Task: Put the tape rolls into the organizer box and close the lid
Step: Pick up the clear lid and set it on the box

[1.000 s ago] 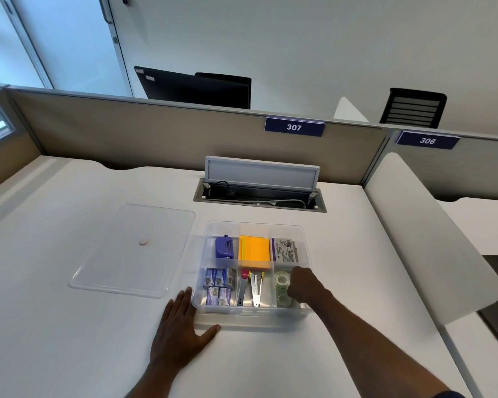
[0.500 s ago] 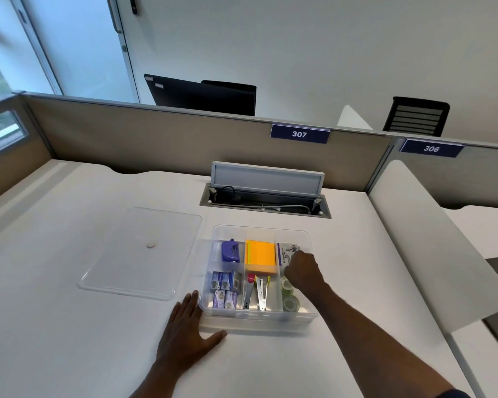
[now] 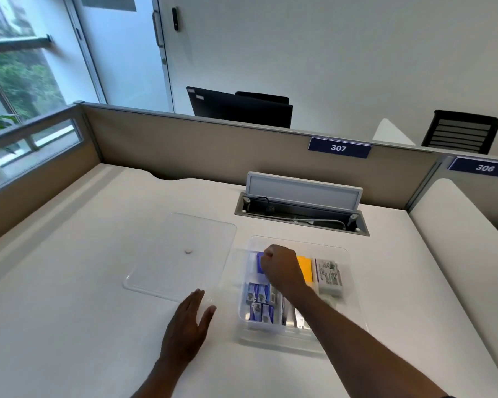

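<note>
Right hand (image 3: 281, 268), curled (grip unclear), has crossed the box (image 3: 354, 285) toward the lid (image 3: 181, 254); left hand (image 3: 189, 326) stays flat, empty.

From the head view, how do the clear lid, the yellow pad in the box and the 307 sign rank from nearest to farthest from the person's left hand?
Measured from the left hand:
1. Clear lid, flat on the desk just ahead of the fingertips.
2. Yellow pad, inside the organizer box to the right.
3. 307 sign, up on the back partition.
</note>
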Tool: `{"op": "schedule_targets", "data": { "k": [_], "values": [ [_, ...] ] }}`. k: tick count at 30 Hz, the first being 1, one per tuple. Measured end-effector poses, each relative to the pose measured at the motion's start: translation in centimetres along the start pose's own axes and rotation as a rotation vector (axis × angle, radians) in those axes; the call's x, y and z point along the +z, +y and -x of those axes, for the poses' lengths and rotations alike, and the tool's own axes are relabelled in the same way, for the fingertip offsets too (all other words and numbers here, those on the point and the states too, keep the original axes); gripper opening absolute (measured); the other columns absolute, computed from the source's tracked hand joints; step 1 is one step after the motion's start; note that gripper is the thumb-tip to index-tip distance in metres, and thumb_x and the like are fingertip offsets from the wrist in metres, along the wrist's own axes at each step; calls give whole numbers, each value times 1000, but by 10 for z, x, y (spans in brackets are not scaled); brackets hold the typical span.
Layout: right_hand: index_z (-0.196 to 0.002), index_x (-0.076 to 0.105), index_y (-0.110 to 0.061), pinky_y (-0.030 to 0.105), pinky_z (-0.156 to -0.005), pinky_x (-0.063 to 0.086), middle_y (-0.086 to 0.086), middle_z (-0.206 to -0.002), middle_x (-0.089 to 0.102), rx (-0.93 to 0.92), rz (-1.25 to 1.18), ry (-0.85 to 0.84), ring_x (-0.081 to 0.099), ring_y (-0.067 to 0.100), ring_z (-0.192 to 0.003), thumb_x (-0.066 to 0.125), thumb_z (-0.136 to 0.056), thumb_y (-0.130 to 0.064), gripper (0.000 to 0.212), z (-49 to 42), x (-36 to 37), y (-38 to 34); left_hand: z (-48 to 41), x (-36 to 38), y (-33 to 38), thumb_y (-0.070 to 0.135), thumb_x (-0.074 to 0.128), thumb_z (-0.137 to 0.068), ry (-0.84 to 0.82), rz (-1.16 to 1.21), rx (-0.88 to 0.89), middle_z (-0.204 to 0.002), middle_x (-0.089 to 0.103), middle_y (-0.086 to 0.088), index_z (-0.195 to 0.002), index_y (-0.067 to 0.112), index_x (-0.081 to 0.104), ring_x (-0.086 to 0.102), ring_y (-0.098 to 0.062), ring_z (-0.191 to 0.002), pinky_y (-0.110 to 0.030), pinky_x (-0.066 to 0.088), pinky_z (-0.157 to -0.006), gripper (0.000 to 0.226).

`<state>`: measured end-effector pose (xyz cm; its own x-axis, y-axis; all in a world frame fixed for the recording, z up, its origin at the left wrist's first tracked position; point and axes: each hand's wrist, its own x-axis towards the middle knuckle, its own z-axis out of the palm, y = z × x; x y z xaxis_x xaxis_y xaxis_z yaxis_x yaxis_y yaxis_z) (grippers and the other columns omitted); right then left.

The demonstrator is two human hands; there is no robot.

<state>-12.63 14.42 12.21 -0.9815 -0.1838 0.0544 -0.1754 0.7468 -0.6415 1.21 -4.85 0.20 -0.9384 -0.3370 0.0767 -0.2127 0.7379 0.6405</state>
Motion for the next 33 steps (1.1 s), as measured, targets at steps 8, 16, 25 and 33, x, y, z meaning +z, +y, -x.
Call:
{"op": "schedule_targets", "data": {
  "k": [8,16,25,33],
  "values": [
    [-75,59,1,31,-74,43,19,-83,63,169,-46,-178,59,30,-86,55,-84,-21,24,-1,70,-53,-49,-36,-35,26,59,-91,98,-69,-132,-148,41,-17,-134,4,48,35,-30,-139,-44,35,-112,50],
    [-72,44,-12,21,-60,41,4,-83,53,530,-288,-283,52,19,-73,50,-78,-10,8,-1,122,-63,-96,-69,-78,42,54,-90,-19,-276,-369,-147,27,-35,-139,-10,28,23,-44,-139,-45,20,-118,76],
    [-77,47,-6,23,-62,38,7,-75,46,711,-457,-214,48,24,-71,52,-78,-8,5,-17,142,-67,-109,-73,-79,41,55,-90,-7,-193,-418,-139,40,-29,-136,-8,33,32,-41,-134,-46,30,-112,70],
    [-71,54,-11,19,-45,32,7,-61,52,755,-773,-228,44,17,-43,51,-84,-3,15,-43,120,-82,-122,-74,-74,43,52,-91,35,-5,-546,-125,53,-28,-122,-5,48,45,-43,-123,-50,39,-104,57]
  ]
}}
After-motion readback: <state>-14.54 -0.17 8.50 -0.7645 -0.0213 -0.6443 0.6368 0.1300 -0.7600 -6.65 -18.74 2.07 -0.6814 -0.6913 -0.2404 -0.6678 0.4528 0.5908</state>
